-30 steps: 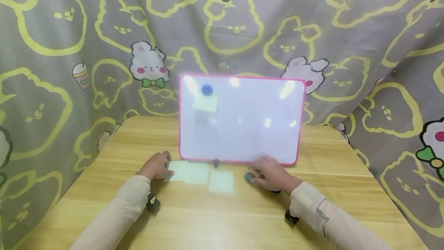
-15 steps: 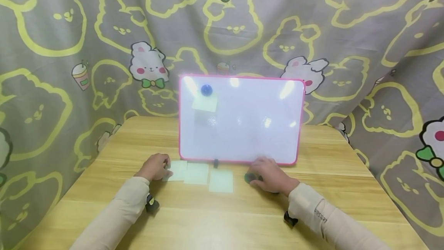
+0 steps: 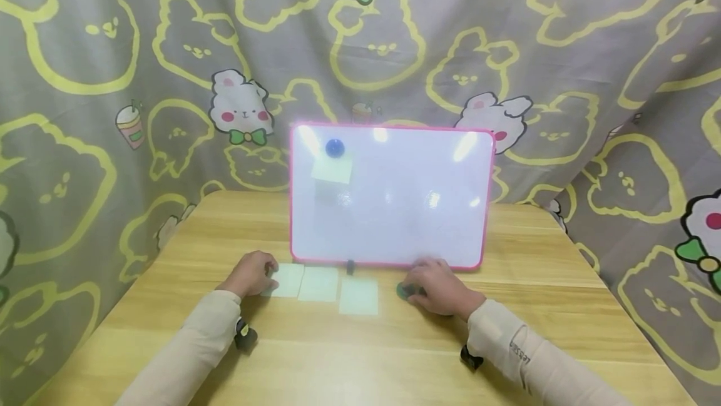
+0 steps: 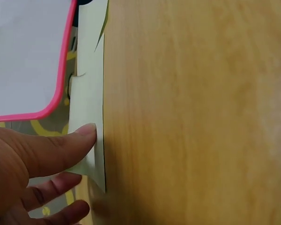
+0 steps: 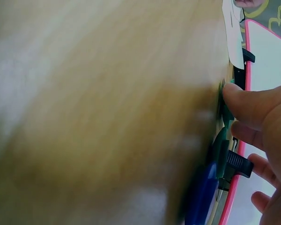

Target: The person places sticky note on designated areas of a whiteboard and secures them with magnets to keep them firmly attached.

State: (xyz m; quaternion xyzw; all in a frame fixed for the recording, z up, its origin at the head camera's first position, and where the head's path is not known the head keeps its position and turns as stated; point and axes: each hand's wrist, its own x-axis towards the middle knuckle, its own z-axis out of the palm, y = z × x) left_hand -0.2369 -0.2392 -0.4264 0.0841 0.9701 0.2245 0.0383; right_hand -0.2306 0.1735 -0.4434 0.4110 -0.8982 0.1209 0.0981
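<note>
My left hand (image 3: 252, 273) pinches the near-left edge of a pale green sticky note (image 3: 288, 281) on the table. In the left wrist view the thumb lies on top of that note (image 4: 86, 110), and the other fingers are partly hidden beyond its edge. My right hand (image 3: 439, 287) has its thumb and forefinger on a round green magnet (image 3: 402, 291) in front of the whiteboard. Behind it, the right wrist view shows a second green magnet (image 5: 220, 147) and a blue magnet (image 5: 201, 197). Two more notes, a middle one (image 3: 318, 284) and a right one (image 3: 358, 296), lie between the hands.
A pink-framed whiteboard (image 3: 388, 206) stands upright at the back of the wooden table (image 3: 338, 362). On its upper left, a blue magnet (image 3: 335, 147) sits above a sticky note (image 3: 332, 169). A black clip (image 3: 350, 266) shows at its lower edge. Patterned curtain (image 3: 197, 112) surrounds the table.
My right hand has shifted slightly left and covers more of the green magnet. The left hand has barely moved; the note beside it lies marginally farther left, at the middle note's edge.
</note>
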